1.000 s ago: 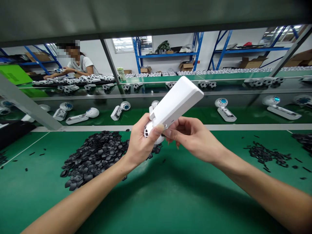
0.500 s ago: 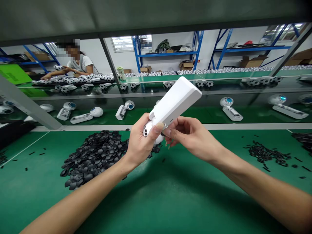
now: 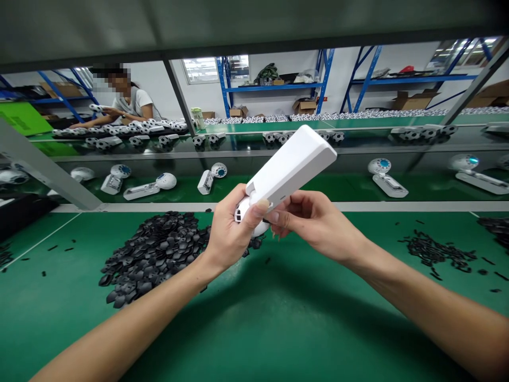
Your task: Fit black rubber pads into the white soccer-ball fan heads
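Observation:
My left hand [image 3: 227,233] is wrapped round the round head of a white hand-held fan [image 3: 290,167], whose flat handle points up and to the right. My right hand [image 3: 314,223] is pinched at the joint between head and handle, fingertips against the fan's underside; a small dark piece seems to sit at the fingertips but is too small to name. Both hands hover over the green mat [image 3: 254,329]. A heap of small black plastic pieces [image 3: 153,254] lies just left of my left hand.
A conveyor belt [image 3: 338,187] behind the mat carries several white fans. A smaller scatter of black pieces [image 3: 433,250] lies at the right. Across the line a person [image 3: 127,103] handles parts. Blue shelving with boxes stands at the back. A grey frame post [image 3: 40,167] slants at left.
The fans on the belt have drifted to the right. The fan in my hands has tilted slightly, its handle tip a little further right. My hands keep their grip.

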{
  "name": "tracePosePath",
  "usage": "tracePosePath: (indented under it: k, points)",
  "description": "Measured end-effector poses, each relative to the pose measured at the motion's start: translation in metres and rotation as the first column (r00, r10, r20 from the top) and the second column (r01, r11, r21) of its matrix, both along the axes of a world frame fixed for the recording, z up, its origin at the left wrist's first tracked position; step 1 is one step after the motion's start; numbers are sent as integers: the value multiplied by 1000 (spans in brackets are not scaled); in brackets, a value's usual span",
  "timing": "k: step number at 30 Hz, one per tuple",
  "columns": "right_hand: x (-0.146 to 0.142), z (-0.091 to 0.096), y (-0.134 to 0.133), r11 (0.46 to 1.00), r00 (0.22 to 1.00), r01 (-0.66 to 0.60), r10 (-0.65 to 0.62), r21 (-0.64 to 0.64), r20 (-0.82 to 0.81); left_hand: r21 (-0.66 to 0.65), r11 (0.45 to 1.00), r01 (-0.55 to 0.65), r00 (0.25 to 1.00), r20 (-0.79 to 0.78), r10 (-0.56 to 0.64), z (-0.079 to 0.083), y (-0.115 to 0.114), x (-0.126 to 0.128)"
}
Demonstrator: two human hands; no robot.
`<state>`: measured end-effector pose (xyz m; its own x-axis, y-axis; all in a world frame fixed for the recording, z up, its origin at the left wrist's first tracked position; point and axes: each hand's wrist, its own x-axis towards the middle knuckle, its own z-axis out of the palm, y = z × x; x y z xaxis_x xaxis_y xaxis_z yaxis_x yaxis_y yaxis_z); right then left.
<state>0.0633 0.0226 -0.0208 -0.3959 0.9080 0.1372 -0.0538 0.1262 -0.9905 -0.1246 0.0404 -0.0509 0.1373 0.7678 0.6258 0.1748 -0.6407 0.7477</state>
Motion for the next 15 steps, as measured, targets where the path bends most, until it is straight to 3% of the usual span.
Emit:
tracePosePath:
  k: [15]
  points:
    - [-2, -10, 2, 999, 1000, 6, -7, 38, 24, -34, 999, -16, 1000, -20, 15, 0, -2, 1]
